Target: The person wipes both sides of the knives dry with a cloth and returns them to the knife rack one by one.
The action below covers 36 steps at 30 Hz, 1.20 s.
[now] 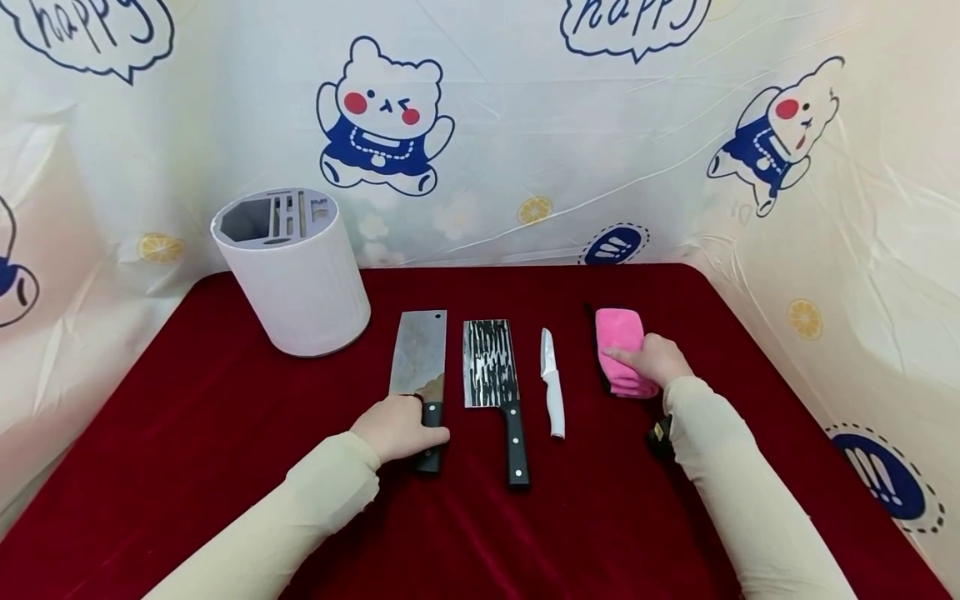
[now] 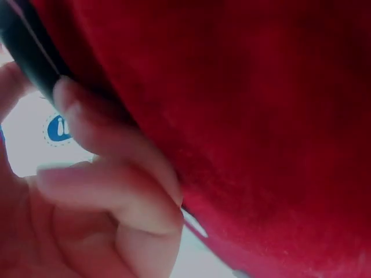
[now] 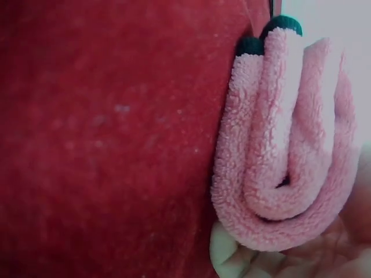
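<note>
My left hand [image 1: 393, 427] grips the black handle of a cleaver [image 1: 418, 346] with a plain, stained blade, which lies on the red cloth. The left wrist view shows curled fingers [image 2: 110, 185] against the dark handle [image 2: 32, 55]; the blade is out of sight there. On the right, my right hand [image 1: 662, 360] holds a folded pink towel [image 1: 621, 329] between thumb and fingers. Its layers and dark edging [image 3: 283, 24] show close up in the right wrist view. Between the hands lie a cleaver with a black-and-silver patterned blade [image 1: 489, 362] and a small white-handled knife [image 1: 553, 404].
A white round knife block [image 1: 300, 292] with slots in its top stands at the back left of the red-covered table [image 1: 585, 517]. Light printed curtains [image 1: 495, 150] hang behind and at both sides. A small black object [image 1: 660, 436] is at the right wrist.
</note>
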Each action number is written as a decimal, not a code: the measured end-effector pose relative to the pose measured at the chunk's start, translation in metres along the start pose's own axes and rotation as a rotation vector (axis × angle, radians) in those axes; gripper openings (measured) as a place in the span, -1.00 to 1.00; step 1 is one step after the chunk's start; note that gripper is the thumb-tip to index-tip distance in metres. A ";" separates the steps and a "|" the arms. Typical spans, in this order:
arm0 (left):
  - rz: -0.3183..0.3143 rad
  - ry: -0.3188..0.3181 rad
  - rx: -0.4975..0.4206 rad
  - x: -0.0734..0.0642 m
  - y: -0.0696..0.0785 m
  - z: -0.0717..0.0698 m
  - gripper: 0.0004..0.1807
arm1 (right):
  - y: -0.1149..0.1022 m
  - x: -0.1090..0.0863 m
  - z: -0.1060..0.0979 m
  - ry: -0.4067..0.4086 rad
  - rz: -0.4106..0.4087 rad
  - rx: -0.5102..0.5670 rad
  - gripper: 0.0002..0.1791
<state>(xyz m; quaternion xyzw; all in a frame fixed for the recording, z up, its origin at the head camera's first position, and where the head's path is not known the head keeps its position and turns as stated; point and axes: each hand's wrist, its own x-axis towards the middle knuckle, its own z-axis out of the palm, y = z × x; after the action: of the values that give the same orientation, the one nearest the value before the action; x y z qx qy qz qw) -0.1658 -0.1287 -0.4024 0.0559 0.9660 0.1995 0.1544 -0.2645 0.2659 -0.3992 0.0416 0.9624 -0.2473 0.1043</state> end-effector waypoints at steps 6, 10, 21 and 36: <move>-0.053 -0.069 -0.074 0.005 -0.001 -0.003 -0.64 | -0.002 0.000 -0.005 -0.073 0.046 0.080 -0.39; -0.098 -0.107 -0.151 0.003 0.001 -0.007 -0.59 | -0.001 0.003 -0.006 -0.120 0.063 0.120 -0.39; -0.151 -0.144 -0.443 -0.006 -0.002 -0.007 -0.61 | -0.007 0.003 -0.005 -0.107 0.098 0.306 -0.49; -0.160 -0.106 -0.676 -0.026 -0.008 -0.025 -0.77 | -0.015 0.001 -0.015 -0.148 0.089 0.538 -0.48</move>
<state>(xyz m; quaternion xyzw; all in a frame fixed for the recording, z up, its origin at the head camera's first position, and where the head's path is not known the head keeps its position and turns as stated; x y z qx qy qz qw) -0.1491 -0.1498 -0.3766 -0.0640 0.8374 0.4919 0.2293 -0.2702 0.2602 -0.3796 0.0918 0.8492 -0.4914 0.1702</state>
